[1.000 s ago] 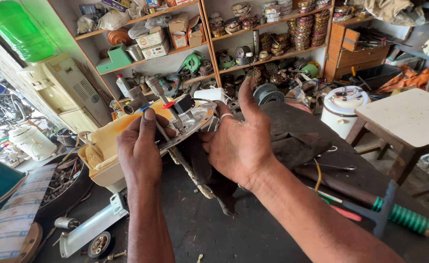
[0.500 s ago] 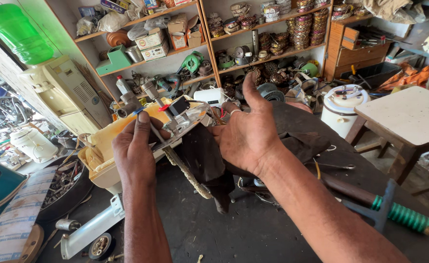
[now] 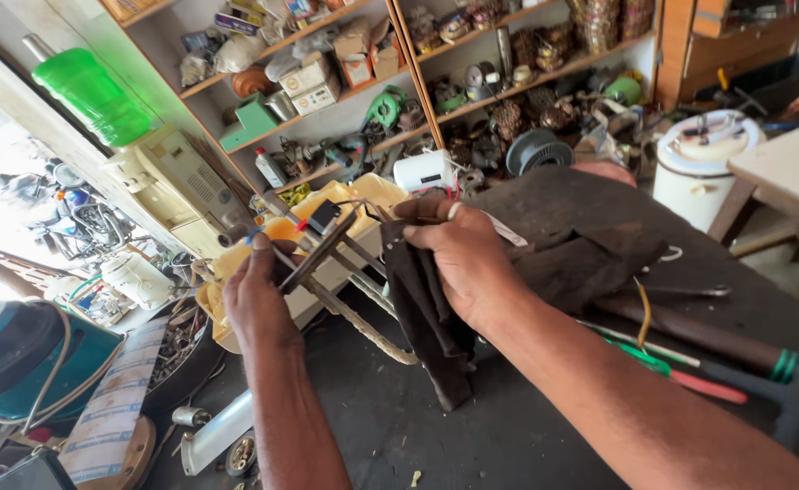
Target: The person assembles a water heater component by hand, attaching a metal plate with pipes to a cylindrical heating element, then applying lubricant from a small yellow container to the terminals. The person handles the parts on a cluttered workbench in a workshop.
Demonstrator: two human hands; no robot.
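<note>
A dark cloth [image 3: 431, 318] is clamped in the right hand [image 3: 458, 259] while the left hand's [image 3: 259, 304] fingers grip a metal frame [image 3: 331, 263], apparently mid-wipe, steady support being needed next.

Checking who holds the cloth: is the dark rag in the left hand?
No, the dark rag hangs from the right hand, while the left hand holds a thin metal part.

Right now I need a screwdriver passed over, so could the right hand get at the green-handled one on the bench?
Probably not at once: the right hand is gripping a dark cloth, though the green-handled screwdriver lies uncovered nearby.
</note>
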